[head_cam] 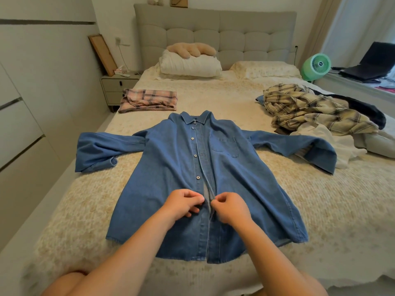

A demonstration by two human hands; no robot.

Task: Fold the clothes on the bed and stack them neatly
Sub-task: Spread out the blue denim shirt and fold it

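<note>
The denim shirt (171, 167) is being pinched at its front placket by the left hand (183, 202) and right hand (229, 207). It is lying spread flat on the bed (320, 210).

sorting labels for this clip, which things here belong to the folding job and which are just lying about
Job:
denim shirt, pinched at the placket by left hand and right hand
folded pink plaid garment
unfolded clothes pile
bed

Lying about:
green fan
laptop
nightstand
plush toy on white pillow
</note>
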